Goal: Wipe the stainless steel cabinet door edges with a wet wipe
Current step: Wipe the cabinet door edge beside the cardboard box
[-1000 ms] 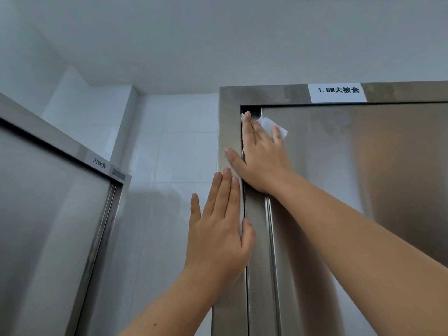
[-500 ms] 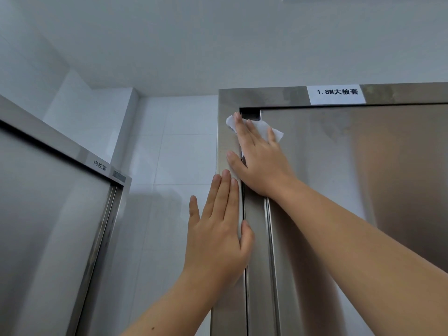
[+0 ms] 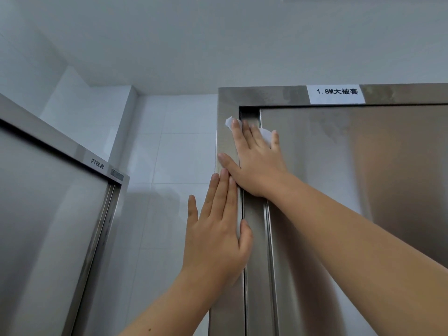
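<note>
A stainless steel cabinet door [image 3: 351, 178] sits in a steel frame [image 3: 228, 105] on the right. My right hand [image 3: 254, 161] lies flat near the door's upper left corner, straight fingers pressing a white wet wipe [image 3: 266, 136] across the frame and the door's left edge. The wipe shows past the fingertips on both sides. My left hand [image 3: 218, 236] rests flat on the frame's left upright just below, fingers straight, holding nothing.
A white label [image 3: 337, 94] with black text is stuck on the frame's top bar. A second steel cabinet [image 3: 48, 214] stands at the left, with a tiled wall [image 3: 167, 154] between the two. The ceiling is close above.
My right hand has slid the wipe leftwards and slightly down, from the door corner onto the frame's upright. My left hand has stayed in place.
</note>
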Action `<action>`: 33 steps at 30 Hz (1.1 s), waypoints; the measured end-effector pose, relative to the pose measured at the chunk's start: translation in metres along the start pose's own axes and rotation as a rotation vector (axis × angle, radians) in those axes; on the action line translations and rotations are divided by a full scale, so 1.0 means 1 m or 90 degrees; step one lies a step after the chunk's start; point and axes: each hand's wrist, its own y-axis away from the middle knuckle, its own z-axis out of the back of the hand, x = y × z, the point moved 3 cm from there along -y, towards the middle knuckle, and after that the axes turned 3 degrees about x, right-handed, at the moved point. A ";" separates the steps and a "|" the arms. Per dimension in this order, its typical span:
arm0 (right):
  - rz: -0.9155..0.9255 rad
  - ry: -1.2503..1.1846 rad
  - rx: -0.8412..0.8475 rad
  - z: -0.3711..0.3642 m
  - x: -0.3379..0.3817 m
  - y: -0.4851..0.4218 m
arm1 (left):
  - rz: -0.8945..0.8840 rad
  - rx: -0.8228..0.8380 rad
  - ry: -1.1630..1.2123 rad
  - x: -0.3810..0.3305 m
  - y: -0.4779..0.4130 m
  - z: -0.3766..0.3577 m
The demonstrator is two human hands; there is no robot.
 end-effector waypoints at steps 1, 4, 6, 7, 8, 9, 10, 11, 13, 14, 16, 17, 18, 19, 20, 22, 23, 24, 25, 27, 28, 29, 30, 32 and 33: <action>-0.003 -0.001 0.009 0.002 0.000 -0.004 | 0.001 0.002 0.002 0.000 0.000 0.000; -0.025 -0.001 0.020 0.011 -0.001 -0.020 | -0.001 0.005 0.001 0.000 0.001 0.000; -0.031 0.000 0.020 0.013 -0.001 -0.024 | -0.002 0.010 0.001 0.000 0.001 0.001; -0.026 -0.003 0.017 0.012 0.000 -0.021 | -0.005 0.010 0.002 0.000 0.001 0.001; -0.017 -0.008 0.012 0.009 0.001 -0.014 | -0.007 0.011 0.003 0.001 0.002 0.001; -0.005 -0.010 0.005 0.005 0.002 -0.006 | -0.008 0.012 0.003 0.002 0.003 0.002; 0.008 -0.007 0.001 0.002 0.002 0.003 | -0.010 0.011 0.003 0.003 0.004 0.002; 0.016 -0.002 0.000 -0.001 0.002 0.009 | -0.012 0.010 0.003 0.003 0.006 0.002; 0.018 0.006 0.004 0.000 0.000 0.007 | -0.018 0.004 0.001 0.004 0.009 0.003; 0.013 0.010 0.011 0.002 0.000 0.001 | -0.022 0.003 -0.003 0.004 0.010 0.002; -0.007 0.018 0.026 0.010 -0.002 -0.015 | -0.035 0.011 -0.016 0.004 0.013 0.003; -0.016 0.018 0.030 0.013 -0.003 -0.023 | -0.046 0.015 -0.026 0.005 0.014 0.003; -0.022 0.019 0.033 0.016 -0.003 -0.029 | -0.058 0.020 -0.034 0.007 0.016 0.004; -0.025 0.022 0.033 0.018 -0.003 -0.032 | -0.071 0.027 -0.034 0.009 0.018 0.004; -0.026 0.025 0.033 0.018 -0.003 -0.033 | -0.083 0.033 -0.027 0.011 0.020 0.005; -0.022 0.014 0.038 0.014 -0.002 -0.022 | -0.103 0.045 -0.017 0.016 0.026 0.006; -0.012 0.006 0.037 0.011 0.000 -0.012 | -0.110 0.051 -0.014 0.018 0.028 0.007; 0.003 0.002 0.033 0.007 0.001 0.001 | -0.112 0.057 -0.011 0.020 0.032 0.006; 0.020 0.004 0.025 0.003 0.003 0.013 | -0.112 0.063 -0.007 0.021 0.035 0.006; 0.036 0.018 0.013 -0.003 0.005 0.029 | -0.112 0.064 -0.002 0.023 0.039 0.005; 0.033 0.025 0.015 -0.004 0.005 0.030 | -0.114 0.061 -0.001 0.022 0.039 0.005; 0.027 0.026 0.018 -0.003 0.004 0.026 | -0.115 0.059 -0.001 0.022 0.039 0.005; 0.022 0.021 0.023 -0.001 0.003 0.018 | -0.116 0.057 -0.001 0.021 0.039 0.005; 0.009 0.010 0.033 0.006 0.000 -0.002 | -0.115 0.057 -0.003 0.021 0.040 0.005; -0.001 0.006 0.040 0.010 -0.002 -0.011 | -0.115 0.058 -0.005 0.022 0.041 0.006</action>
